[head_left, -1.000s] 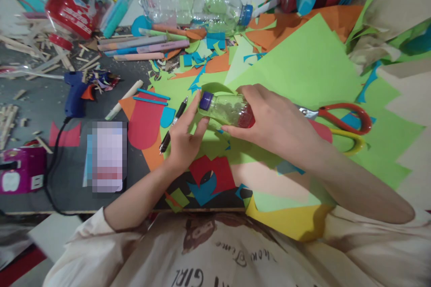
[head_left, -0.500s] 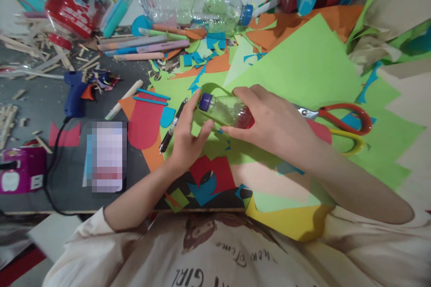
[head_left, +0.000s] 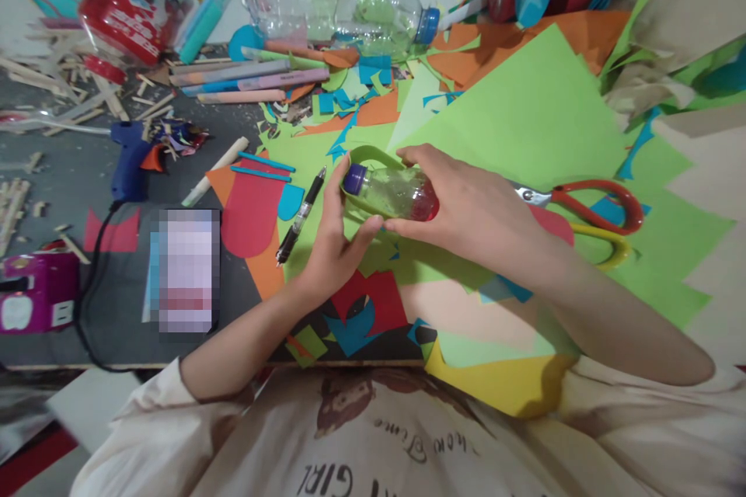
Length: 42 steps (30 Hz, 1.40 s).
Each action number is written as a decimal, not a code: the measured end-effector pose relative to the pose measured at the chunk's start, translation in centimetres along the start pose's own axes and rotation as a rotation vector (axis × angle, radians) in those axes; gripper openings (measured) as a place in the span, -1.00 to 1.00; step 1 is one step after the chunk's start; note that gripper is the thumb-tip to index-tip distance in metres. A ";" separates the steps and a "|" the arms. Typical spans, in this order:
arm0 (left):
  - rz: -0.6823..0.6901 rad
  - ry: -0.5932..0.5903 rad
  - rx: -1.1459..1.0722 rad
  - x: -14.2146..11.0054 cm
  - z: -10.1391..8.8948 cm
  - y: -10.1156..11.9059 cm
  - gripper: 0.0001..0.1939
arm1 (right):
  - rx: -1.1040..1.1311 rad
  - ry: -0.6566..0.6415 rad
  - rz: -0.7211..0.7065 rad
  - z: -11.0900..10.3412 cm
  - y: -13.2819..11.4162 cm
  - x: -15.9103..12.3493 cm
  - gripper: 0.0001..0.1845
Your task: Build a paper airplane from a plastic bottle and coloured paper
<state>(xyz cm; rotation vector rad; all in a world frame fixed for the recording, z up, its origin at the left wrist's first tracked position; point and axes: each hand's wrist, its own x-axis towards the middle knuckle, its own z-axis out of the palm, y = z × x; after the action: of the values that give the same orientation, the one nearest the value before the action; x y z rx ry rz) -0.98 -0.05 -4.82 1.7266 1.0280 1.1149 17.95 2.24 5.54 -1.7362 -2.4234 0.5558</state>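
A small clear plastic bottle [head_left: 393,194] with a purple cap [head_left: 355,179] and a reddish base lies on its side over green paper. My right hand [head_left: 460,198] curves around its base end, thumb and fingers on either side. A narrow green paper strip [head_left: 373,154] bends in a loop around the cap end. My left hand [head_left: 341,245] cups that loop between thumb and forefinger; the exact contact is partly hidden. Left of this hand lies a black pen [head_left: 301,216]. Scissors [head_left: 600,206] with red and yellow handles rest by my right forearm.
A blue glue gun [head_left: 129,161] and its cord lie at left, near a phone [head_left: 189,272] and a purple box [head_left: 43,293]. Markers [head_left: 250,81], a large clear bottle [head_left: 338,12] and paper scraps fill the back. Green sheets [head_left: 524,101] cover the right.
My left hand has shifted slightly right, its thumb now nearer my right thumb. The green strip bows up more above the bottle. My right hand has barely moved.
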 end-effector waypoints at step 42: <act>-0.164 0.392 -0.064 2.0 -1.4 1.6 -0.66 | -0.035 -0.027 0.006 0.3 -0.3 0.1 -0.50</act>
<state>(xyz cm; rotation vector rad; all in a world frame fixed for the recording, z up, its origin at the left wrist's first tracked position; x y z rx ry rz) -1.47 1.59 -2.42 1.3737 1.3286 1.3936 17.58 2.24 5.34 -1.7607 -2.4610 0.5442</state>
